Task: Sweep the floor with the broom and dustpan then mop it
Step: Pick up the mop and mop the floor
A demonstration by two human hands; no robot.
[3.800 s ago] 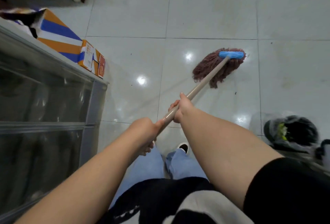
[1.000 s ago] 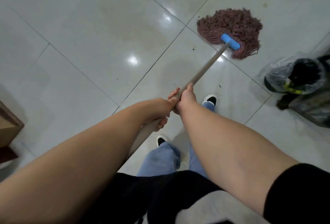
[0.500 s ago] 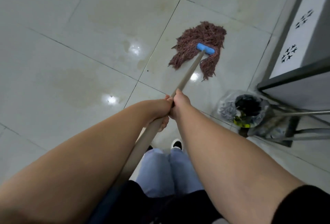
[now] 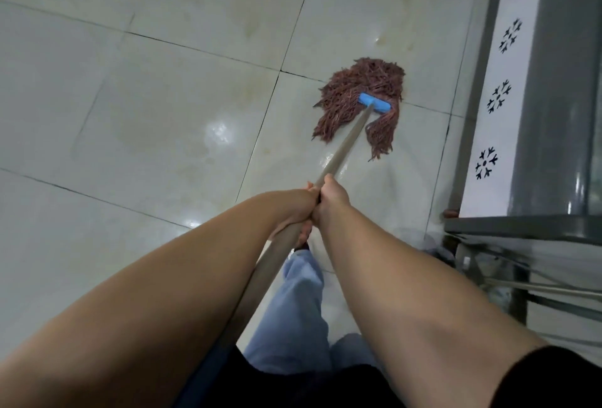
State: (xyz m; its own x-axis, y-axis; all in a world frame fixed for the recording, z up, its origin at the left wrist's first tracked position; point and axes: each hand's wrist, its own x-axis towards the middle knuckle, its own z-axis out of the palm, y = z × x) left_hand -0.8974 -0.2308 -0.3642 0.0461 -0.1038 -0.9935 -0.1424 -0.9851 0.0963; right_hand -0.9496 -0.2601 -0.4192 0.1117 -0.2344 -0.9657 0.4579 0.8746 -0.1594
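Note:
A mop with a reddish-brown string head [image 4: 358,95] and a blue clamp [image 4: 374,103] lies on the pale tiled floor [image 4: 146,114], ahead and to the right. Its beige handle [image 4: 345,144] runs back toward me. My right hand [image 4: 330,196] grips the handle higher up toward the head. My left hand [image 4: 298,205] grips it just behind, the two hands touching. Wet sheen shows on the tiles near the mop head. No broom or dustpan is in view.
A grey metal cabinet with a white snowflake-patterned strip [image 4: 501,82] stands along the right edge, close to the mop head. Metal frame legs [image 4: 488,271] sit at lower right. My jeans-clad legs [image 4: 299,303] are below the hands.
The view has swung toward the cabinet on the right. The mop head now lies closer to the cabinet. The bagged bin seen earlier is almost out of sight. Both hands keep their grip.

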